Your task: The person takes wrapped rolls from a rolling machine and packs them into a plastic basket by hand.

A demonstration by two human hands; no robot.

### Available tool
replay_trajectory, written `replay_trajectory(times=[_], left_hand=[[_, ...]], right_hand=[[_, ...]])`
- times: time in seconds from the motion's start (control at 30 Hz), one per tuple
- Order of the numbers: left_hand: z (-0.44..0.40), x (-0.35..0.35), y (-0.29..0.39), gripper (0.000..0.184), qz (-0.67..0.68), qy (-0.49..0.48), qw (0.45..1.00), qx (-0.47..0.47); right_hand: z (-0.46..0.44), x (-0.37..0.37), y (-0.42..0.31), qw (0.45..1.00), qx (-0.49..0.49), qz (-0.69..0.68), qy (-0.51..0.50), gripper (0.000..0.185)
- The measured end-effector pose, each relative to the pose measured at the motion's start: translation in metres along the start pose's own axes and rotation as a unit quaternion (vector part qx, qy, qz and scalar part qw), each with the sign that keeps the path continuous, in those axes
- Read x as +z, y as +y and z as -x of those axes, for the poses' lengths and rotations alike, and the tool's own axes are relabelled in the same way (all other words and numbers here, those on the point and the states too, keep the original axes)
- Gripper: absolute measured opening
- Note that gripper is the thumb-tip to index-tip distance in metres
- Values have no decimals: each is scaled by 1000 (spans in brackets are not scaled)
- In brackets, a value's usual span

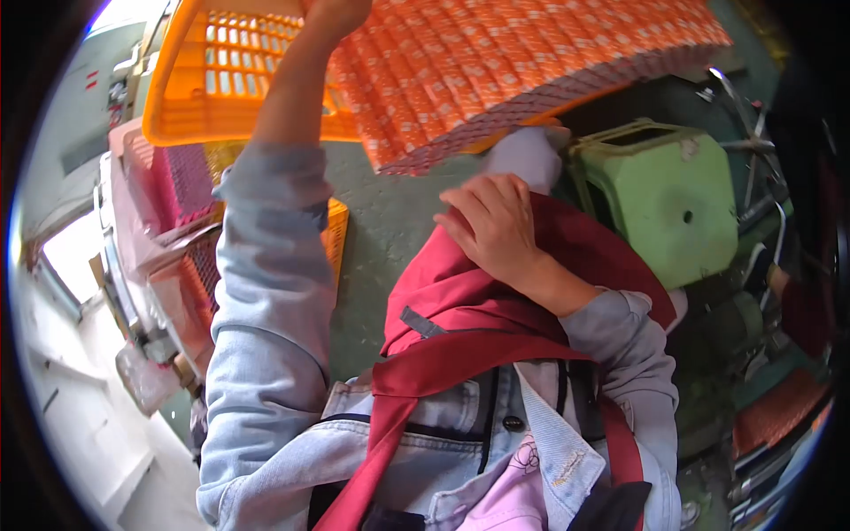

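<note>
My left hand (339,16) reaches forward at the top edge, between an orange plastic crate (158,111) and a large stack of ribbed orange pieces with a white pattern (496,66). Its fingers are cut off by the frame, so what they touch is hidden. The stack rests over the crate's right part, and its near side shows a purplish diamond pattern. Closer to my body, my right hand (496,221) is held above the red apron (602,257) on my lap. It holds nothing, and its fingers are loosely bent and apart.
A pale green plastic stool (673,203) stands on the right, with metal legs (748,142) behind it. At left are a pink crate (137,150) and a magenta basket (184,186). A yellow-orange crate (336,230) sits on the grey floor (381,212) beyond my left sleeve.
</note>
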State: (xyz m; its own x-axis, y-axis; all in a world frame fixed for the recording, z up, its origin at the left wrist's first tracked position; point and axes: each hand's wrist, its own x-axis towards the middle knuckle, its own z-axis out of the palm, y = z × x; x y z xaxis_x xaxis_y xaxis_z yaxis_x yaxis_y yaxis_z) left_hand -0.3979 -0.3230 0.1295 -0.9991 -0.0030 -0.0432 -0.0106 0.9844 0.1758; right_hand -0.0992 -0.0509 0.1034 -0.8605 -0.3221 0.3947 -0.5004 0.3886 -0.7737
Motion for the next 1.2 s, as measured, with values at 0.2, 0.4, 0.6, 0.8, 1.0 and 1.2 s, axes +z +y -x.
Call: replay_trajectory(times=[0.2,0.4,0.6,0.8,1.0,1.2], left_hand=[[199,-42,192,41,255,15,921,295],[346,123,265,38,370,-374,796,298],[402,204,312,32,184,-561,675,443],[403,219,310,33,120,-506,685,511],[396,229,295,32,155,-506,692,491],[377,251,272,27,203,-517,725,407]], right_hand=[[93,-97,-9,983,123,98,96,16],[192,-163,-53,898,314,56,302,11],[276,-163,-93,818,383,34,427,10],[299,-129,-110,800,400,3,447,11],[291,-118,-114,829,401,9,389,11],[280,-113,-110,847,378,21,373,12]])
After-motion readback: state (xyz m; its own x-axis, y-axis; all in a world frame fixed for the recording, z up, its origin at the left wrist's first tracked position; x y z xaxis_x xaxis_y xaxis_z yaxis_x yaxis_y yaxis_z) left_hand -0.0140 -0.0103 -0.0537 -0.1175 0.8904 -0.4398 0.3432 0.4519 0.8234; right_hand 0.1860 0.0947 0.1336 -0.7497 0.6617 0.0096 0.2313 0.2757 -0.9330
